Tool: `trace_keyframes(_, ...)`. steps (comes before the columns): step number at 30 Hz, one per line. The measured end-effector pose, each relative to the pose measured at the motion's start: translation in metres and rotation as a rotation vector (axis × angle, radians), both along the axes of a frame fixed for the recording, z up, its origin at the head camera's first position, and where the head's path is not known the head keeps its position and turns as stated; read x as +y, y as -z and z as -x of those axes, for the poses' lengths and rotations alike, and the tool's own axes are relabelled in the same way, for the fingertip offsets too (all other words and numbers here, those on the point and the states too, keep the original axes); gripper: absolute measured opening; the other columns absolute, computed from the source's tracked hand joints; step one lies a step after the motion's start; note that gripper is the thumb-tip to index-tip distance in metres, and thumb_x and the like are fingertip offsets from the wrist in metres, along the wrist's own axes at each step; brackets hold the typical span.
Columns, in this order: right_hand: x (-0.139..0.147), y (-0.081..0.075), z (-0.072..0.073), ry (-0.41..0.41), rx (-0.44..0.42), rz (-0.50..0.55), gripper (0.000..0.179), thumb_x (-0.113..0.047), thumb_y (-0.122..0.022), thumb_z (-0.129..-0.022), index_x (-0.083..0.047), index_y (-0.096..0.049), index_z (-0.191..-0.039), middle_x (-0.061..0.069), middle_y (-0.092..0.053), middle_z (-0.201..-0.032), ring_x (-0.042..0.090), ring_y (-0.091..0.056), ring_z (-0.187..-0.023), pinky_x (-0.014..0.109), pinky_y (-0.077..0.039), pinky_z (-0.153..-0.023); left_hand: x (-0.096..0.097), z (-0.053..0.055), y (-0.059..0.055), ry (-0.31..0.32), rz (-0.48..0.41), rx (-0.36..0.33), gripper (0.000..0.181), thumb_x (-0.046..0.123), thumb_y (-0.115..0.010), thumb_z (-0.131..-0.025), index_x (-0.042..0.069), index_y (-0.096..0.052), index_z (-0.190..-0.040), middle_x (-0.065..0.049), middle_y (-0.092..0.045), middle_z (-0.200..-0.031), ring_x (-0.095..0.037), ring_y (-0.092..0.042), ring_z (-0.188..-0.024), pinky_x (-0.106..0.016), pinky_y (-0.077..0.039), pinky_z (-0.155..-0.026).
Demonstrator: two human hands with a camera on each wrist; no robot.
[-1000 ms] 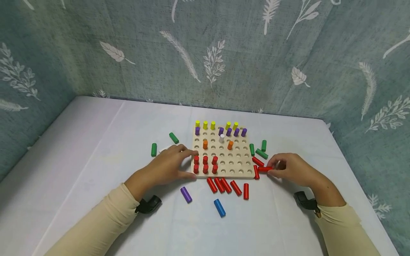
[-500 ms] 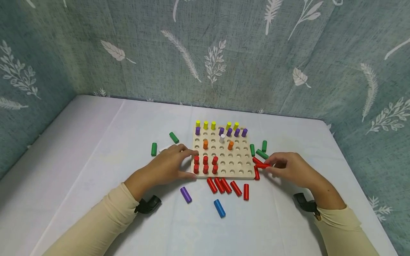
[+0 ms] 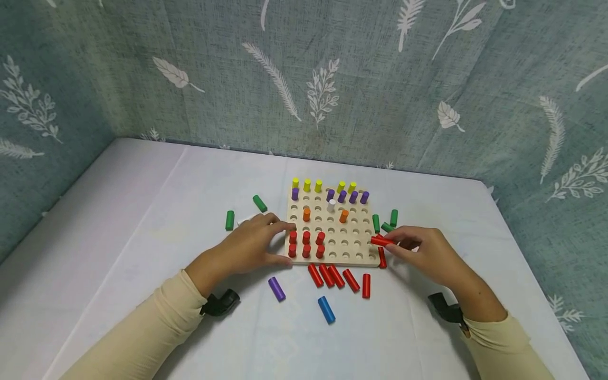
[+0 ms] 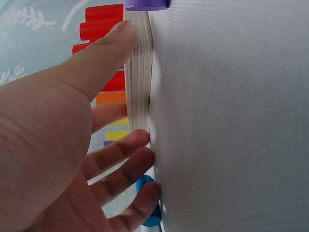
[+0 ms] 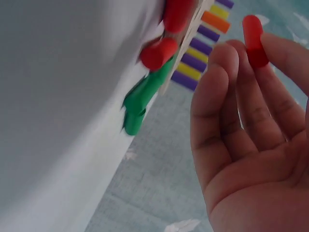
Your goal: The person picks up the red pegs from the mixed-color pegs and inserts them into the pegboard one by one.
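Head view: right hand (image 3: 424, 249) pinches a red peg (image 3: 380, 240) by one end, thumb against fingers, a narrow grip; the peg lies roughly level, its free end pointing left over the right edge of the pegboard (image 3: 350, 237). Left hand (image 3: 254, 244) holds nothing, fingers loosely spread, thumb and forefinger at the board's left edge. Just beyond the left fingertips, red pegs stand upright in two short rows. Just below the right fingertips, one loose red peg (image 3: 382, 258) lies against the board; green pegs (image 3: 376, 224) lie just beyond them. Possible trouble: the grip being at one end of a round peg, it might swivel or slip out; brought to a hole at this tilt, its end would probably catch the rim. A low right hand could knock the loose pegs beneath and set them rolling. Should the left hand let go, a sideways push may slide the board. Compared with a second earlier: the held peg was then lying beside the board among the loose ones; now it is raised and shifted left. The left hand has stayed put.
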State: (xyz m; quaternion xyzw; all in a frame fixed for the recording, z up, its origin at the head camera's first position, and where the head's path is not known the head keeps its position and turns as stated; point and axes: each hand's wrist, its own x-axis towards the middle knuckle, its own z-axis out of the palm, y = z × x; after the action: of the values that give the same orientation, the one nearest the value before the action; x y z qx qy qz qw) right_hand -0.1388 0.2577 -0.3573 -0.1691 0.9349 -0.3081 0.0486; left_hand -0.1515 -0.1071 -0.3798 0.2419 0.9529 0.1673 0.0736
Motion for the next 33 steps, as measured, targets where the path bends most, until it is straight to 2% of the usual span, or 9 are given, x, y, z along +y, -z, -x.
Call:
trace_keyframes(6,-0.016,-0.002,-0.006,-0.014,0.070,-0.002,0.022,-0.012,-0.076,-0.089,-0.010,-0.075,-0.111,-0.001,-0.074,-0.094,0.011,-0.065,-0.079,0.024,-0.056,-0.069,0.000,0.000,-0.001,-0.003,0.001,-0.024,0.077,0.050,-0.085,-0.074,0.025,-0.057,-0.141,-0.010,-0.060,-0.132,-0.028,-0.058,-0.122,-0.049,-0.050,-0.104)
trace_keyframes(11,-0.029,-0.004,-0.004,-0.023,0.094,-0.003,0.023,-0.015,-0.075,-0.090,-0.011,-0.075,-0.112,-0.003,-0.073,-0.092,0.011,-0.064,-0.079,0.023,-0.054,-0.066,0.002,0.001,-0.001,-0.016,0.009,-0.018,0.078,0.051,-0.086,-0.074,0.026,-0.057,-0.141,-0.009,-0.060,-0.132,-0.028,-0.057,-0.123,-0.050,-0.048,-0.105)
trace_keyframes(21,-0.048,-0.007,0.001,-0.035,0.079,-0.017,0.022,-0.016,-0.074,-0.091,-0.010,-0.075,-0.112,0.001,-0.072,-0.094,0.011,-0.061,-0.076,0.021,-0.053,-0.061,0.001,0.000,-0.001,-0.017,0.005,-0.015,0.079,0.051,-0.085,-0.074,0.025,-0.056,-0.143,-0.010,-0.060,-0.133,-0.029,-0.056,-0.124,-0.052,-0.047,-0.106)
trace_keyframes(33,-0.066,-0.003,0.004,-0.051,0.079,0.006,0.022,-0.012,-0.071,-0.093,-0.006,-0.074,-0.114,0.005,-0.073,-0.103,0.011,-0.062,-0.078,0.021,-0.054,-0.063,0.000,-0.001,0.000,-0.024,0.006,-0.005,0.078,0.051,-0.086,-0.073,0.025,-0.057,-0.141,-0.010,-0.061,-0.132,-0.030,-0.057,-0.124,-0.053,-0.047,-0.107)
